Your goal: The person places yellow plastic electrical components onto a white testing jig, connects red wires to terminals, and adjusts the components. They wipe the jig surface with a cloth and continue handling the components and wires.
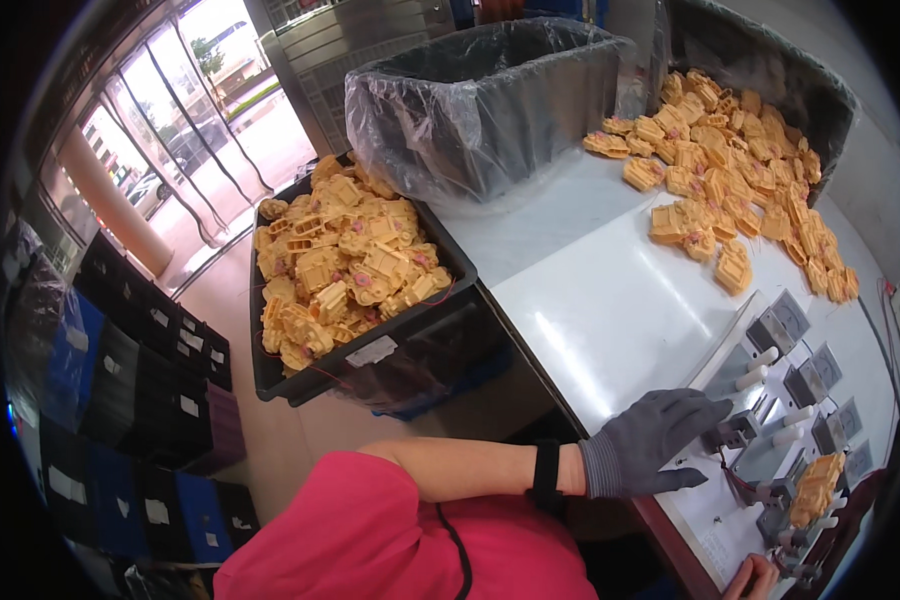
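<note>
My left hand (650, 445), in a grey glove, is open with thumb and fingers spread. Its fingertips reach the near metal clamp block (735, 430) of a test fixture on the bench. Only part of my bare right hand (755, 578) shows at the lower edge, its fingers curled beside the fixture's near end; whatever they hold is hidden. An orange-yellow moulded plastic housing (818, 490) sits tilted on the fixture, between the two hands. White-handled toggle clamps (760, 368) and square grey gauge-like plates (790, 315) line the fixture.
Many similar housings (710, 150) spill from a tipped black bin (770, 60) onto the white bench (610, 310). A full black crate (465, 265) of them stands left of the bench. Behind it is a plastic-lined bin (490, 120). Stacked dark boxes (160, 410) stand on the far left.
</note>
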{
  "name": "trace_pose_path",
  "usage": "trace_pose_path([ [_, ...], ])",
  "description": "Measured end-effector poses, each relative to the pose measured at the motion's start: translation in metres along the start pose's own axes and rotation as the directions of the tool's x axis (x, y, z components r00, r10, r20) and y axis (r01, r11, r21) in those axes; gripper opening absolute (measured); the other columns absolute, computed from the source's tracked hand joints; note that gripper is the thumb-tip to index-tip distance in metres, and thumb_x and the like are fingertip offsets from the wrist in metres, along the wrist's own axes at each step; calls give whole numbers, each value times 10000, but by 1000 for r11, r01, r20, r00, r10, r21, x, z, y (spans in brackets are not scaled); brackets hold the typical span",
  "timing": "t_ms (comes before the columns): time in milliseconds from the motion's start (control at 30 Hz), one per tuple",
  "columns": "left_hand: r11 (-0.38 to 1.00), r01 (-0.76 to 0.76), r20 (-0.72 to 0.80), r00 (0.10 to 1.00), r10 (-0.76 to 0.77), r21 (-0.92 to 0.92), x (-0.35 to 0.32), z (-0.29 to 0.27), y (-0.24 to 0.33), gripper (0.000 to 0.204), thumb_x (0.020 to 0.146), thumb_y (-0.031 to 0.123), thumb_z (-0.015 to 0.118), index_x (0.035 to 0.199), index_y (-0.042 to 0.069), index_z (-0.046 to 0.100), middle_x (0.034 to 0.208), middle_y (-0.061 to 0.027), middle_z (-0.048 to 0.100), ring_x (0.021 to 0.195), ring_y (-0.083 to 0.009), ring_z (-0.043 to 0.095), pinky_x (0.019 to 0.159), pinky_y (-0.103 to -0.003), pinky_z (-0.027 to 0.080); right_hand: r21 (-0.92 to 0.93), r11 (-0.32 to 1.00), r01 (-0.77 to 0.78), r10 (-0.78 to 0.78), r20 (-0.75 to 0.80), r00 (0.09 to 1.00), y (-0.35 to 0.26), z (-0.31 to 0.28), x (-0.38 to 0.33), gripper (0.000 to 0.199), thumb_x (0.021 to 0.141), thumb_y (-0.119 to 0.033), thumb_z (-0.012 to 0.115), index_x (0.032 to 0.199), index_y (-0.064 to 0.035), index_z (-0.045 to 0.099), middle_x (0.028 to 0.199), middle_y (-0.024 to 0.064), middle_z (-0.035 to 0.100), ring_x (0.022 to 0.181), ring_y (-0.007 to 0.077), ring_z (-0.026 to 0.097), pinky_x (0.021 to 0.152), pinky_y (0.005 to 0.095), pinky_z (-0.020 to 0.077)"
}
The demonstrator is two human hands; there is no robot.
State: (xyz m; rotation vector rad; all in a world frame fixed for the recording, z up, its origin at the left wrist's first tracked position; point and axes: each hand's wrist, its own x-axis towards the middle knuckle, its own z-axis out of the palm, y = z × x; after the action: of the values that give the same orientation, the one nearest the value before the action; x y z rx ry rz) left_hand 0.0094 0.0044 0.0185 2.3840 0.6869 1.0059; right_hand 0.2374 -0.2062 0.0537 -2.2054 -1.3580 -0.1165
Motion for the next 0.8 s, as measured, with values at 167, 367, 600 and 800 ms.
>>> trace_pose_path([
  [167, 992, 119, 24, 993, -118, -49, 7, -5, -10, 814, 913, 494, 582, 1487, 8, 271, 1395, -259, 427, 1290, -410, 421, 1085, -476, 359, 6, 997, 71, -71, -28, 997, 1, 2, -2, 181, 943, -128, 651, 1006, 40, 672, 937, 165, 653, 861, 301, 603, 817, 384, 494],
  [367, 967, 225, -32, 973, -230, -123, 20, 1, -16, 811, 935, 508, 544, 1498, 15, 231, 1392, -261, 413, 1292, -439, 406, 1089, -480, 359, 44, 999, 10, -10, 4, 1000, -3, 2, -1, 182, 946, -117, 646, 1023, 46, 668, 971, 166, 653, 890, 299, 601, 841, 378, 489],
  [600, 989, 143, -65, 987, -145, -34, 8, 3, -16, 794, 921, 508, 568, 1474, 14, 285, 1408, -250, 397, 1299, -425, 403, 1091, -477, 360, 53, 998, -27, 25, 22, 999, -3, 3, -2, 193, 949, -124, 644, 1019, 55, 660, 959, 169, 647, 901, 298, 596, 848, 384, 482],
  [800, 976, 216, -51, 975, -218, -39, -3, -1, -14, 786, 906, 475, 602, 1470, 17, 303, 1414, -245, 399, 1307, -424, 392, 1102, -470, 347, 61, 998, -9, 9, 5, 1000, -8, 3, -4, 187, 946, -130, 650, 1005, 47, 667, 931, 173, 647, 869, 309, 600, 814, 380, 493],
])
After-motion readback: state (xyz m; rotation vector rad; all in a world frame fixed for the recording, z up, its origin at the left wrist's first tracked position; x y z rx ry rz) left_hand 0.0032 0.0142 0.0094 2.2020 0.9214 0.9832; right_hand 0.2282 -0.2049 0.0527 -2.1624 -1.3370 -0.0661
